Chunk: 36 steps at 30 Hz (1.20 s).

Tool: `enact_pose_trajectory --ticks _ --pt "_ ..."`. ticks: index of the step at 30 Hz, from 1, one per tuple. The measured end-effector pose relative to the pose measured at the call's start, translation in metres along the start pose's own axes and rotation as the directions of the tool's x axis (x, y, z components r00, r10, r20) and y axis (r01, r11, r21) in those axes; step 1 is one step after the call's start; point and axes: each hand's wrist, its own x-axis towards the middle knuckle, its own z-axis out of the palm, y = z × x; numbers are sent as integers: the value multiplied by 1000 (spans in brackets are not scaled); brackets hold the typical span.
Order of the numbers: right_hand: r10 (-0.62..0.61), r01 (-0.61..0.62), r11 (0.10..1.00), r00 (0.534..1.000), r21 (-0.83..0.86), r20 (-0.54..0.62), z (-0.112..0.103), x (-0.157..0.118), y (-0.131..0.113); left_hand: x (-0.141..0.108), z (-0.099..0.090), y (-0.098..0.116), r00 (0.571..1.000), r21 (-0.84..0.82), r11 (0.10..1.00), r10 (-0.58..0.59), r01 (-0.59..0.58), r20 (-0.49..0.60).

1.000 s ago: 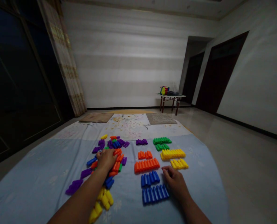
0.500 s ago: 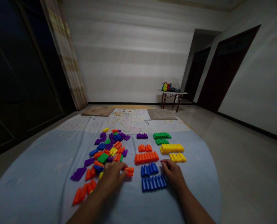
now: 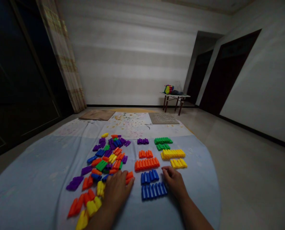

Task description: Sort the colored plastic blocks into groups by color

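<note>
My left hand [image 3: 118, 188] is closed around an orange piece [image 3: 130, 176] at the near right edge of a loose pile of coloured plastic pieces [image 3: 101, 165]. My right hand [image 3: 173, 179] rests on the cloth with thumb and fingertips pressed together, just right of two blue rows [image 3: 154, 191]; whether anything is between the fingertips is too small to tell. Beyond the blue rows lie orange rows [image 3: 147, 164] and a short purple row [image 3: 142, 141]. Yellow rows [image 3: 173, 154] and green rows [image 3: 163, 140] lie farther right.
A pale blue and floral cloth [image 3: 192, 191] covers the round table. Two flat mats, a brown one [image 3: 98, 115] and a grey one [image 3: 163, 118], lie at its far side. A small table [image 3: 176, 95] with a colourful bag stands by the wall.
My left hand has turned and moved slightly nearer, its fingers now covering more of the orange piece. My right hand keeps its place beside the rows. The whole view has shifted a little.
</note>
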Motion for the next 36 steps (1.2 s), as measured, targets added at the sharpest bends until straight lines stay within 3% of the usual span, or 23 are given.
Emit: enact_pose_trajectory --ticks 6,13,17,27,36 --pt "12 -12 1000 1000 7 -2 -2 -3 -8 4 -1 6 998 28 998 -60 60 -5" --pt "46 -46 999 999 16 21 -2 -1 -1 7 0 -2 984 -81 996 -16 31 176" --pt "56 -56 998 998 28 10 -1 -1 1 7 7 -6 968 -121 989 -49 81 246" --pt "104 -102 994 992 33 -65 3 -2 -3 10 17 -8 994 -159 987 -12 30 112" --pt "79 -82 995 995 -48 -69 7 -2 -9 -1 13 -10 989 -114 993 57 -41 138"
